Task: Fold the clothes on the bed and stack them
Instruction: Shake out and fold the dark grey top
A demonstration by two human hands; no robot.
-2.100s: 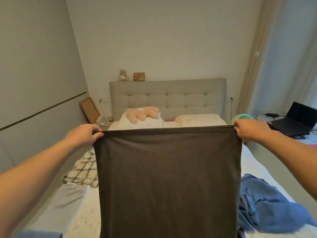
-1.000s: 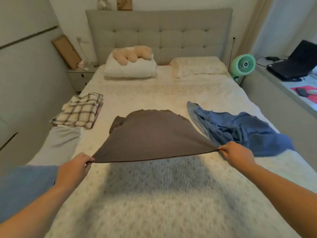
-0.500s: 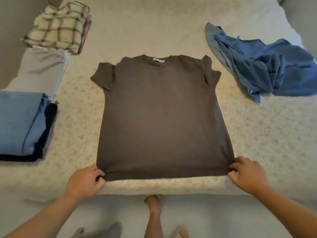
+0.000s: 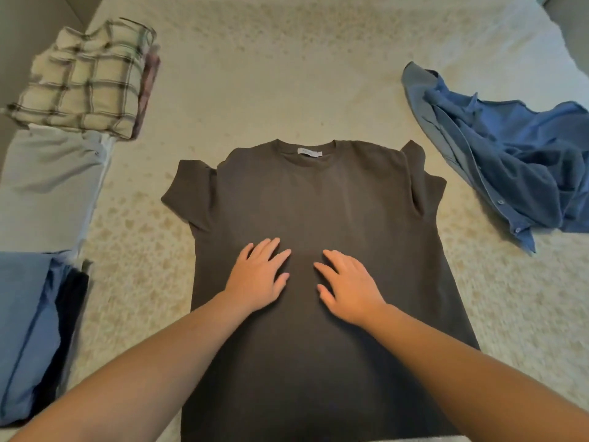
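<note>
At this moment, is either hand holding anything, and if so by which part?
Nothing is held. The left hand and right hand lie flat, fingers spread, on the middle of the dark T-shirt spread on the bed.

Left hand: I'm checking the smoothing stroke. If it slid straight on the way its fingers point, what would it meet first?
The left hand lies flat on the dark t-shirt, fingers pointing toward the collar. It would probably cross only shirt cloth until it reached that collar.

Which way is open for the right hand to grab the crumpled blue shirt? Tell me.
Probably straight out to its right: the right hand lies flat on the brown T-shirt, and only bare bedsheet separates it from the blue shirt.
</note>
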